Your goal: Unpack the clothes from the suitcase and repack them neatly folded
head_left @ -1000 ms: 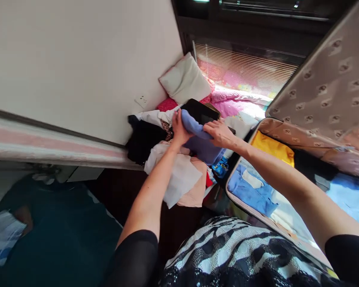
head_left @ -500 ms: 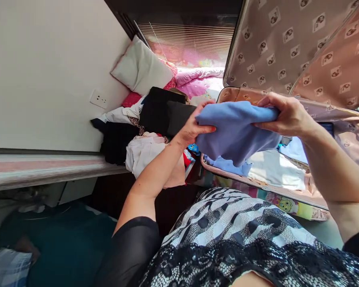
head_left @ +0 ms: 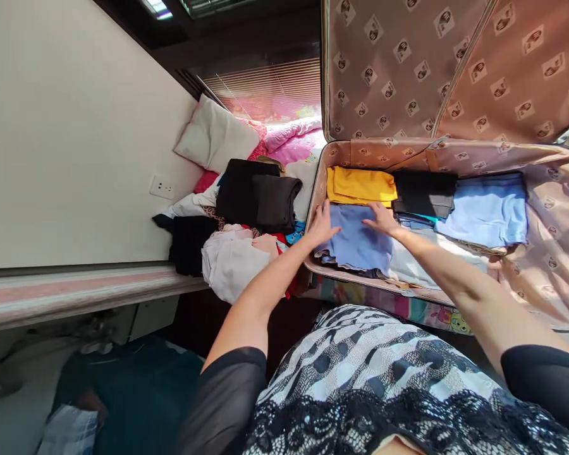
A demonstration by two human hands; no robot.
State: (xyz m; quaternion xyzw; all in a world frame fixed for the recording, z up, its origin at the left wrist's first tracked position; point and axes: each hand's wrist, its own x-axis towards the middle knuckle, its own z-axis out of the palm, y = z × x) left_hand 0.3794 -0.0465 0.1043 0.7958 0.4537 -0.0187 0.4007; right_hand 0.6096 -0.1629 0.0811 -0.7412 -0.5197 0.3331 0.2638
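An open suitcase (head_left: 545, 297) with patterned beige lining lies on the bed, its lid raised. A folded periwinkle-blue garment (head_left: 355, 243) rests in its near left corner. My left hand (head_left: 321, 224) lies flat on the garment's left edge, fingers spread. Across from it, my right hand (head_left: 383, 219) presses flat on its upper right edge. Behind them sit a folded yellow garment (head_left: 360, 185), a dark folded one (head_left: 424, 193) and a light blue one (head_left: 488, 212). White cloth (head_left: 420, 265) lies to the right of the blue garment.
A heap of loose clothes (head_left: 237, 253) lies left of the suitcase, with folded black items (head_left: 258, 193) on top. A white pillow (head_left: 215, 136) leans against the wall (head_left: 76, 139). A wall socket (head_left: 162, 187) sits nearby. Dark bedding (head_left: 137, 392) lies low left.
Both hands carried the blue garment from the clothes heap, lifted it over the suitcase, then laid it down inside. They now rest flat on it instead of gripping it.
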